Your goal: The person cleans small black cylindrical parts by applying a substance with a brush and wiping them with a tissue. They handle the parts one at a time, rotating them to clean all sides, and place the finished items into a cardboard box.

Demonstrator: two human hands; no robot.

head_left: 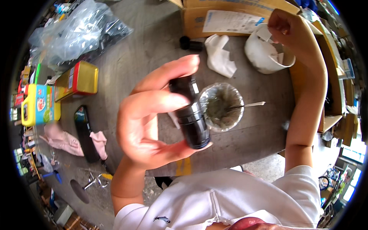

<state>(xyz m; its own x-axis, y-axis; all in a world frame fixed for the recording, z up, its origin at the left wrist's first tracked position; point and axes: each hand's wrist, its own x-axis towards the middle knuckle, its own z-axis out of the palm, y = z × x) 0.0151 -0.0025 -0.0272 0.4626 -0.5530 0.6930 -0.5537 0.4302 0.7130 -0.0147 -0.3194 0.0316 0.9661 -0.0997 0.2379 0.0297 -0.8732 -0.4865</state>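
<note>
My left hand (142,126) is closed around a shiny black cylindrical part (191,124), ribbed at the middle, held tilted above the table close to the camera. At the far right, my right hand (283,28) hovers over the rim of a white bucket (260,57), its fingers curled together. A white scrap (264,33) shows by those fingertips; whether they grip it or it lies in the bucket is unclear. Beyond the black part stands a bowl (222,124) lined with clear plastic, with murky grey-green contents and a thin pale-handled utensil (253,104) leaning in it.
A crumpled white cloth or paper (220,57) and smaller black parts (191,44) lie before a cardboard box (237,23). To the left are clear plastic bags (76,32), a red-and-gold tin (86,78), a yellow-handled jug (40,105), a black elongated object (86,134) and pink cloth (63,142).
</note>
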